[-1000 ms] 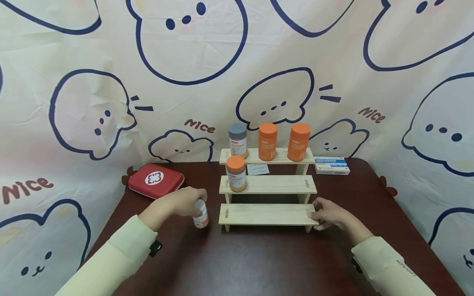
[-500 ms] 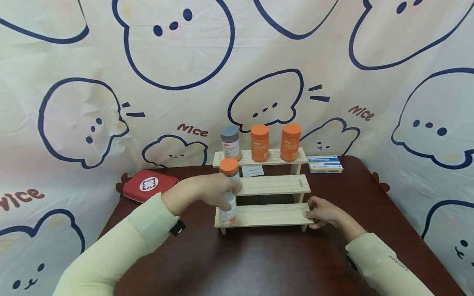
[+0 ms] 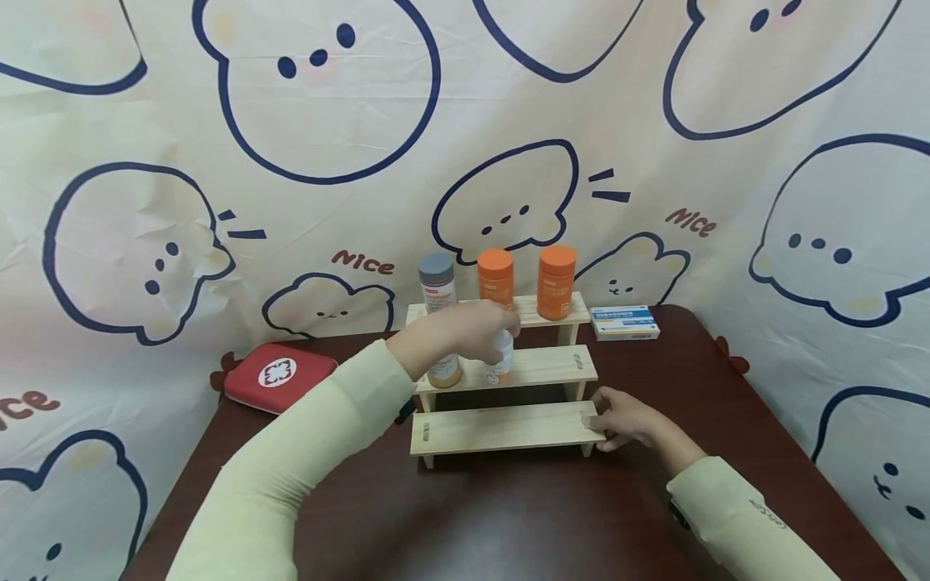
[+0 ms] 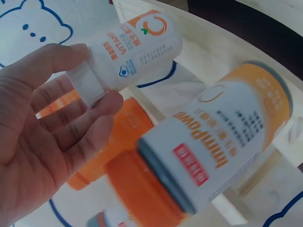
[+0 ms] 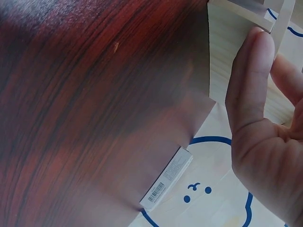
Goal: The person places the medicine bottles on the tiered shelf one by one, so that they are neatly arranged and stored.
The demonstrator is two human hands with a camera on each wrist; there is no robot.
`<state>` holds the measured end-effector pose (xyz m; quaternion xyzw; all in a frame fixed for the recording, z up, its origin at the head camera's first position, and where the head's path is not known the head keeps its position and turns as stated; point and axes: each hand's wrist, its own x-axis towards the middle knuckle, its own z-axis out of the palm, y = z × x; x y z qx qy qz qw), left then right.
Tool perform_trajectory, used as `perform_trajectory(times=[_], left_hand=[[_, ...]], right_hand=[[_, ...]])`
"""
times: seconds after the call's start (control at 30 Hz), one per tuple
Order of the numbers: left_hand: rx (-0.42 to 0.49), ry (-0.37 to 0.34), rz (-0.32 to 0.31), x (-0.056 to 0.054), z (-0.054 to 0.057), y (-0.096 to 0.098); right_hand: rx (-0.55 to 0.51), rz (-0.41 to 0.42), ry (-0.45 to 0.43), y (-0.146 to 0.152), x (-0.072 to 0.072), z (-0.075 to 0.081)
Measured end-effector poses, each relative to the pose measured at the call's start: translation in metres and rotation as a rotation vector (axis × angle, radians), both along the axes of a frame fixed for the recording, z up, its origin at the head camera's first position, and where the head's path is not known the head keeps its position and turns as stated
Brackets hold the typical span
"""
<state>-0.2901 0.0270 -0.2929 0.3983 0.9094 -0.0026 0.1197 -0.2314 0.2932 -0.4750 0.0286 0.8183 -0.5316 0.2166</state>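
Observation:
My left hand [image 3: 468,329] pinches a small white vitamin bottle [image 3: 500,365] by its cap, at the middle step of a three-step wooden rack [image 3: 508,429]. In the left wrist view the bottle [image 4: 135,49] shows its printed label; whether its base touches the board I cannot tell. Beside it stands an ImmPower jar [image 4: 218,137] with an orange cap, partly hidden by my left hand in the head view. My right hand [image 3: 628,420] grips the right end of the lowest step, thumb on top.
On the top step stand a grey-capped jar [image 3: 437,284] and two orange jars, one [image 3: 556,284] at the right end. A red first-aid case [image 3: 279,378] lies to the left on the dark table [image 3: 508,516]. A blue-and-white box [image 3: 625,323] is at the back right.
My left hand has carried the white bottle from the table left of the rack, rightward and up past the lowest step to the middle one. My right hand has kept its hold.

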Motion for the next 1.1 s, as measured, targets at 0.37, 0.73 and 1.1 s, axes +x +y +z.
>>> perform_trajectory(times=[0.37, 0.73, 1.1], left_hand=[[0.036, -0.015, 0.028, -0.011, -0.018, -0.005], [0.017, -0.013, 0.083, -0.010, -0.020, -0.005], [0.026, 0.193, 0.043, 0.017, 0.002, -0.022]], right_hand=[[-0.004, 0.003, -0.007, -0.005, 0.005, 0.003], [0.063, 0.011, 0.002, -0.005, -0.004, 0.005], [0.277, 0.029, 0.064, -0.005, -0.005, -0.001]])
